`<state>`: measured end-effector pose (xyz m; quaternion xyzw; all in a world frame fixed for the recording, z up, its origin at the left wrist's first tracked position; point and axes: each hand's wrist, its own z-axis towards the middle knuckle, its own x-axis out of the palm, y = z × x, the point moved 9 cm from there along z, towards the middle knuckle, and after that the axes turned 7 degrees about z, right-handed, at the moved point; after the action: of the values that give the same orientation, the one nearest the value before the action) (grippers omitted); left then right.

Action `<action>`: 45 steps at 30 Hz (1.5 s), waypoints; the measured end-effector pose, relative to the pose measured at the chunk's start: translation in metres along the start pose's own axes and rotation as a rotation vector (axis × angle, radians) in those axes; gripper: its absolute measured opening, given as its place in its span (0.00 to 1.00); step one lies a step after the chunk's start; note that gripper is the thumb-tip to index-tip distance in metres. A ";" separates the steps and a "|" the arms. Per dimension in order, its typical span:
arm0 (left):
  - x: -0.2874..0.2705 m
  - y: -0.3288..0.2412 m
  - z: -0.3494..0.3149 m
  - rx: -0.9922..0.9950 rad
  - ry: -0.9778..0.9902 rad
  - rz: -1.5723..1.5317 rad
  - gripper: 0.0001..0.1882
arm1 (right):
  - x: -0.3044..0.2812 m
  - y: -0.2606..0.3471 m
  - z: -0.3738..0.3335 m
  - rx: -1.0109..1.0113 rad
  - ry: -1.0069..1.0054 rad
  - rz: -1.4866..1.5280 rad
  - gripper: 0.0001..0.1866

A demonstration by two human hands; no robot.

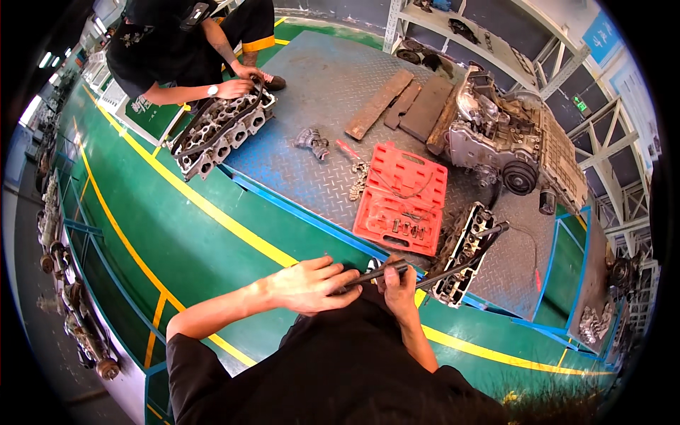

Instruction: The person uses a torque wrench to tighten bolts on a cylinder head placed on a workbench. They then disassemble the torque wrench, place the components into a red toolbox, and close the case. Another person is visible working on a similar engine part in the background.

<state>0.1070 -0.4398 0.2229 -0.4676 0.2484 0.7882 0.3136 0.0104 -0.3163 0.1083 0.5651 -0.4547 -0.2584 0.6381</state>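
left hand [315, 285]: curled round rod [380, 272], left end | right hand [401, 289]: closed on its right part | rod: just in front of red case [365, 221] | head [452, 285]: right of case, bar [460, 267] across it | co-worker's hands [237, 88]: at second head [225, 140], left of case

Wearer in a black top [333, 368], matt and plain where I can see it. Left sleeve [195, 372] short, loose, its open hem near the elbow; right sleeve [453, 382] also black, mostly foreshortened. Left forearm [230, 306], right forearm [416, 343] bare; left hand [312, 285], right hand [401, 292] likewise.
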 end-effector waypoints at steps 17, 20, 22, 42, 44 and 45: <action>0.090 0.013 -0.033 -1.674 -0.269 -2.223 0.21 | -0.007 0.036 0.006 -0.268 -0.065 -0.308 0.16; 0.082 0.028 -0.037 -1.589 -0.196 -1.673 0.19 | -0.015 0.022 0.006 -0.228 -0.089 -0.260 0.16; 0.065 0.040 -0.035 -1.439 -0.184 -1.153 0.16 | -0.022 0.007 0.002 -0.186 -0.117 -0.181 0.16; 0.016 0.009 0.011 -0.248 -0.060 -0.098 0.32 | -0.016 0.009 0.014 -0.036 -0.072 0.123 0.26; 0.009 0.008 0.014 -0.208 -0.099 -0.092 0.32 | -0.017 0.009 0.012 -0.025 -0.129 0.162 0.24; 0.005 0.008 0.014 -0.184 -0.170 -0.074 0.30 | -0.015 0.007 0.013 -0.022 -0.106 0.165 0.23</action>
<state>0.0908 -0.4344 0.2259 -0.4345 0.1303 0.8325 0.3182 -0.0088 -0.3082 0.1097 0.5045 -0.5298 -0.2394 0.6384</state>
